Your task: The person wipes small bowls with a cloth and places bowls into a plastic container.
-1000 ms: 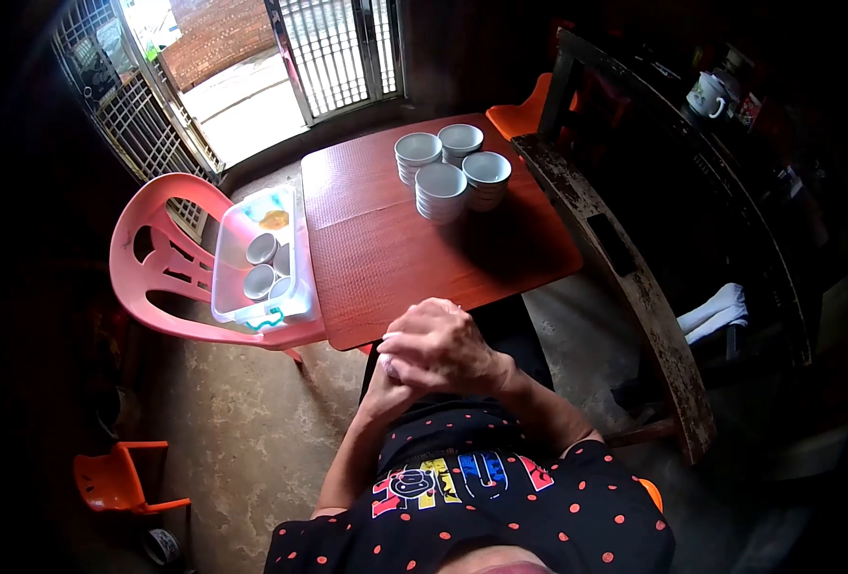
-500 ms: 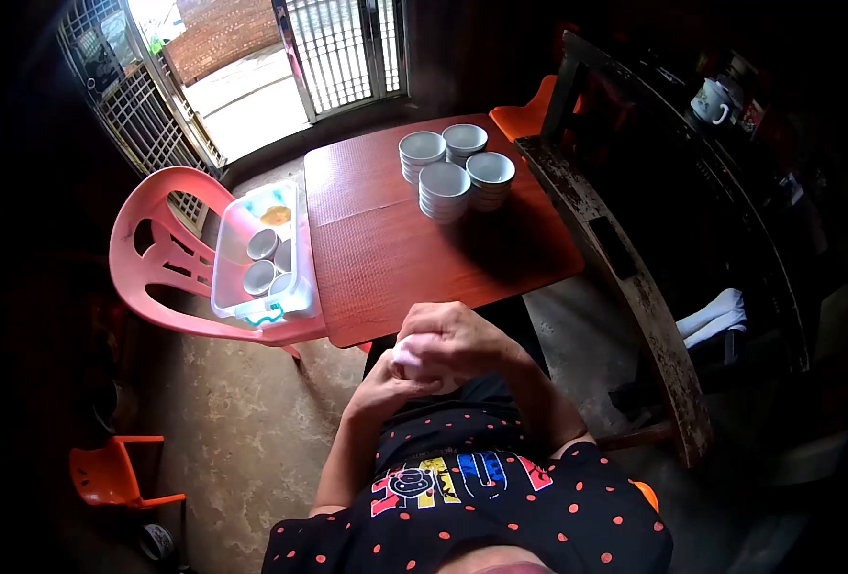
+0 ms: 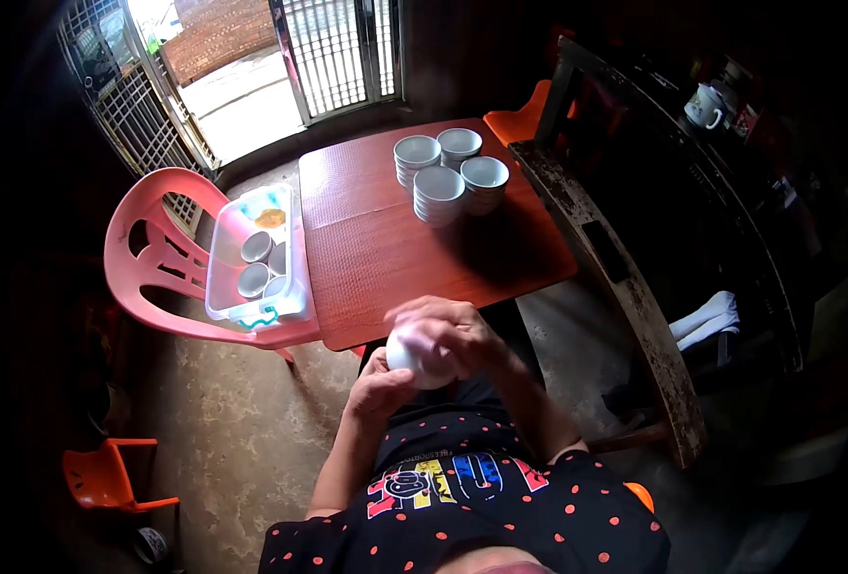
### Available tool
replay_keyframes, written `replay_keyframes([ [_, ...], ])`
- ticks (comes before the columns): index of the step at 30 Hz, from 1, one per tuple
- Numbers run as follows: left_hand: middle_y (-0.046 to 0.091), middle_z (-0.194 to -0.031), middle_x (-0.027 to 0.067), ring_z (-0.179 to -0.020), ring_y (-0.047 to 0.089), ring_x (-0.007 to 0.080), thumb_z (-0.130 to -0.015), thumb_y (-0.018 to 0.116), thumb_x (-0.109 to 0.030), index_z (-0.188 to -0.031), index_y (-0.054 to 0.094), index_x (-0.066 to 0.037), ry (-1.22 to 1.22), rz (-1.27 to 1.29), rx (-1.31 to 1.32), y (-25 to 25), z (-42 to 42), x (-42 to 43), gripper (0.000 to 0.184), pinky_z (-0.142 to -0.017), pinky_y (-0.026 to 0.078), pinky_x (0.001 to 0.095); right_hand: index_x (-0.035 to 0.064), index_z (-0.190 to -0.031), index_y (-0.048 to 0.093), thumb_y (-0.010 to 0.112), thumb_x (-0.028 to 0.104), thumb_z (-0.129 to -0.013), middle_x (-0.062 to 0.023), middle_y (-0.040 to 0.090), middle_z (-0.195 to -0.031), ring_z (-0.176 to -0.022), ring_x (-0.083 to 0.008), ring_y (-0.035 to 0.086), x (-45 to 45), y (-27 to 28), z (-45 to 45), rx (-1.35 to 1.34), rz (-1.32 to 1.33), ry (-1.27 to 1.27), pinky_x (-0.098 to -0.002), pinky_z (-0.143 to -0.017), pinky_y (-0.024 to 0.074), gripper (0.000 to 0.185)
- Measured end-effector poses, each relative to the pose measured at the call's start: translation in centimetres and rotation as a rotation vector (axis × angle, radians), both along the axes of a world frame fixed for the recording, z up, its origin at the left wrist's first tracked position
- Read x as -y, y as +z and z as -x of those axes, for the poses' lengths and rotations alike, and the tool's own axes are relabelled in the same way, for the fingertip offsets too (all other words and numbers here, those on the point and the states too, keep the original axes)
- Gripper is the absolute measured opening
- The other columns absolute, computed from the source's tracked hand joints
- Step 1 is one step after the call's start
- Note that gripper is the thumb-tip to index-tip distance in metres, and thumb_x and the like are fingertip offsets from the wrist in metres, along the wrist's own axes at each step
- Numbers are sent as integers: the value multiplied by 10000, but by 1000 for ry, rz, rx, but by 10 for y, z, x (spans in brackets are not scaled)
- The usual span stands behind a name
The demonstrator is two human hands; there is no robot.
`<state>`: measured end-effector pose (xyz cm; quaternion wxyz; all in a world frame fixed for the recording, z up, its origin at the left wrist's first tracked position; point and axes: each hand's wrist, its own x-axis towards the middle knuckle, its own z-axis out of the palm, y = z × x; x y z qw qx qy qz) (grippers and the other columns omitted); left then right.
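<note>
Close to my body, past the table's near edge, my left hand (image 3: 380, 385) grips a white bowl (image 3: 402, 358) by its side. My right hand (image 3: 457, 327) lies over the bowl with a pale pink cloth (image 3: 426, 337) pressed against it; motion blurs the cloth and fingers. Part of the bowl is hidden behind the right hand. Several stacks of white bowls (image 3: 438, 184) stand close together on the red-brown table (image 3: 367, 258). More bowls (image 3: 255, 279) lie in a clear plastic bin (image 3: 300, 277) at the left.
The bin sits on a pink plastic chair (image 3: 161, 258) against the table's left side. A dark wooden bench (image 3: 625, 277) runs along the right. An orange chair (image 3: 108, 476) is at lower left, another orange chair (image 3: 529, 115) behind the table. An open lattice door (image 3: 333, 67) lets in light.
My right hand has shifted over the bowl with the cloth, and more of the bowl's white side shows now. The whole view has moved slightly; the stacks stay put.
</note>
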<state>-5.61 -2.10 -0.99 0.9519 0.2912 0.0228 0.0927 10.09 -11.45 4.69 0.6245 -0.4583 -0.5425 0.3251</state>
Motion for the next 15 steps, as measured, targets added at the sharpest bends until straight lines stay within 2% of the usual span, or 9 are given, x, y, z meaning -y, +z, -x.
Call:
replay_keyframes([
  [2,632,-1032,113,-942,617,188,-738,705,-71,-1090,575,54,110,-43,-16,11,-6,4,396,-859,482,314,-14,-1150,533,454,174,-879,-256,580,-1106,-1030,-375,584,-6,-37,17,493,-486,-555,-417,-906,465,339],
  [3,634,-1029,111,-940,617,184,-739,706,-66,-1083,580,52,134,-105,-23,10,-8,6,385,-858,482,314,1,-1201,460,419,171,-899,-248,571,-1117,-1054,-414,561,0,-28,38,502,-420,-776,-468,-891,469,349],
  [5,635,-1034,101,-938,611,158,-745,702,-48,-1069,588,49,134,-197,-45,6,-5,4,356,-839,484,304,42,-1098,512,433,195,-912,-224,591,-1050,-1050,-383,560,0,-46,43,340,-277,-749,-464,-868,473,253],
  [6,635,-974,87,-889,619,171,-710,734,-85,-1080,569,38,153,-238,-123,9,-4,1,423,-804,491,289,61,-1051,536,440,197,-912,-212,597,-1030,-1045,-367,561,-3,-24,32,523,-415,-644,-456,-867,470,217],
  [8,630,-963,66,-893,617,166,-694,729,-65,-1076,564,28,-44,-359,-169,4,6,-12,426,-814,490,290,80,-946,668,544,235,-853,-153,618,-1047,-1037,-289,571,5,19,13,819,-127,-233,-377,-894,451,219],
  [10,628,-916,42,-880,618,156,-688,717,-53,-1020,586,25,70,-423,-101,20,0,5,366,-809,490,281,51,-944,678,568,250,-833,-154,627,-1034,-1022,-291,578,2,27,8,645,117,20,-380,-880,465,254],
  [11,657,-924,51,-846,627,129,-737,717,-27,-962,638,31,72,-368,-46,15,1,3,246,-801,502,274,33,-946,687,586,270,-823,-157,630,-1035,-1013,-275,585,0,21,3,423,90,46,-369,-892,460,286],
  [14,666,-946,55,-855,628,126,-748,694,25,-972,649,36,172,-332,-50,16,-2,6,228,-801,504,273,-2,-1092,606,469,334,-903,-141,605,-1117,-1055,-228,561,-7,-47,14,-286,41,-257,-340,-939,420,409],
  [15,671,-958,62,-870,627,125,-757,680,51,-977,654,43,209,-479,-72,3,-4,4,221,-803,502,268,-4,-1130,582,428,352,-931,-135,584,-1163,-1082,-223,541,-11,-64,24,-594,34,-357,-334,-960,398,436],
])
